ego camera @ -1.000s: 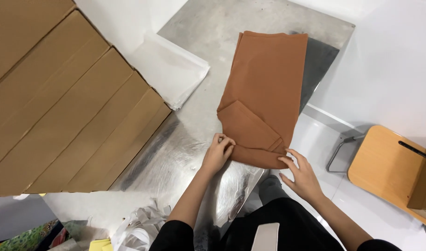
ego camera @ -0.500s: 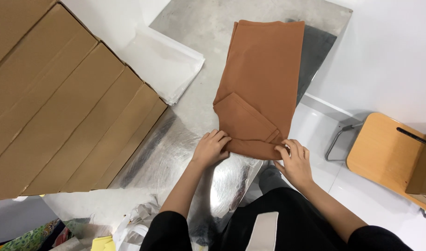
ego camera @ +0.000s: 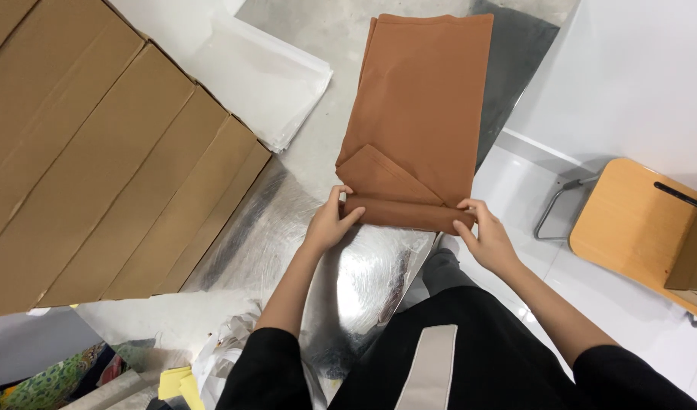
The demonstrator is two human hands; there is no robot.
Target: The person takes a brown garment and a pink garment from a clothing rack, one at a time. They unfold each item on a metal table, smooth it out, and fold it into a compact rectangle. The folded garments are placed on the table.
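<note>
The left hand [ego camera: 327,224] and right hand [ego camera: 486,237] each pinch an end of the rolled near edge of the brown cloth [ego camera: 420,106], which lies flat on the metal desk [ego camera: 287,250] beside cardboard boxes [ego camera: 97,152].

A garment packing workshop: a steel worktable [ego camera: 303,250] beside stacked flat cardboard cartons [ego camera: 97,152], clear plastic bags [ego camera: 265,80], folded brown fabric [ego camera: 424,114] and 1 wooden chair [ego camera: 629,228].
</note>
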